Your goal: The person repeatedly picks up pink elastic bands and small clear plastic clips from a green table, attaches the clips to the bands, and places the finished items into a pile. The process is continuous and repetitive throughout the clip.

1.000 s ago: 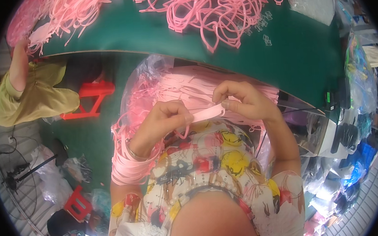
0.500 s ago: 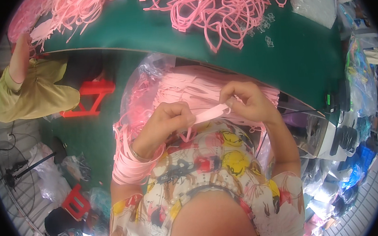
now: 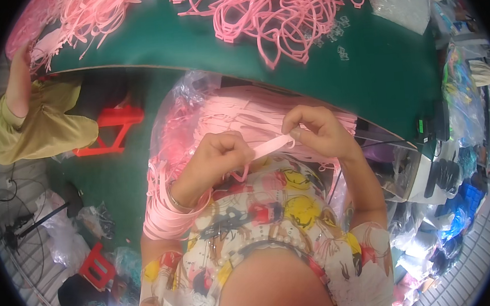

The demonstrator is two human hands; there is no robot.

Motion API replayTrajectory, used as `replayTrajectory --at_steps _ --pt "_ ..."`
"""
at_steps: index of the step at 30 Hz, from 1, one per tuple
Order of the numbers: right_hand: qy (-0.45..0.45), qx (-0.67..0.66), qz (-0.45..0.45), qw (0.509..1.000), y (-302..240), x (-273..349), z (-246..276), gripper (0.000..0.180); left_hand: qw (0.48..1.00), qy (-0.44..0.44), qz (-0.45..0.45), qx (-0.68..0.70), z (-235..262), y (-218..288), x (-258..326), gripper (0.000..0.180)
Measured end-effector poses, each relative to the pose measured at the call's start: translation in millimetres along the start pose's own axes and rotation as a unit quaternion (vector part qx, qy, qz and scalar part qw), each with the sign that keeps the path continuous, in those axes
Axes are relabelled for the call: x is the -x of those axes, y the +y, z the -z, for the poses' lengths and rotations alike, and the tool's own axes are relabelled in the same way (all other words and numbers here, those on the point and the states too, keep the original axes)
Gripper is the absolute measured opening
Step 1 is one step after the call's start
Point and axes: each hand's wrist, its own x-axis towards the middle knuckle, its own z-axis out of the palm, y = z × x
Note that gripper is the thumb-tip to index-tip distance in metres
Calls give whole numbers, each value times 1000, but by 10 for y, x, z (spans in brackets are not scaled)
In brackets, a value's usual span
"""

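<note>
A pink strap [image 3: 272,146] is stretched between my two hands in front of my chest, its wide flat part showing. My left hand [image 3: 222,154] is closed on its left end. The right end is pinched between thumb and finger of my right hand [image 3: 316,132], where a small loop curls. Several pink straps [image 3: 173,220] hang looped round my left forearm, below a bracelet. Beneath and beyond my hands lies a large bundle of pink straps [image 3: 236,111] beside a clear plastic bag [image 3: 192,88].
A green table [image 3: 376,81] curves across beyond me, bearing a tangled heap of pink straps [image 3: 275,14], small clear plastic pieces [image 3: 342,52] and a clear bag [image 3: 400,0]. At the left, a person in a yellow-green top [image 3: 38,127] is beside a red stool [image 3: 120,119].
The view has shifted slightly, moving the table and heap a little left. Both hands keep their hold on the strap, almost unmoved. The other person's arm has moved slightly.
</note>
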Motion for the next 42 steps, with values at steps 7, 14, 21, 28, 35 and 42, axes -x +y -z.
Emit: replayTrajectory --at_steps 7,14,21,28,35,42 --pt "10 -13 -5 1000 -38 48 40 12 999 -1 25 29 -136 107 -4 14" --pt "24 71 -5 997 -33 74 30 14 1000 -11 11 -24 -178 117 -22 15" --pt "122 280 72 949 -168 100 138 13 990 -30 -62 -124 -225 -30 -94 17" --pt "381 621 36 684 143 -191 1027 20 978 -41 -112 -172 -318 -106 -147 17" --pt "369 690 116 612 331 -101 1177 11 984 -43 -98 -139 -420 -109 -154 16" --pt "426 404 162 793 -140 -101 698 10 988 -24 -97 -114 -348 -55 -86 20"
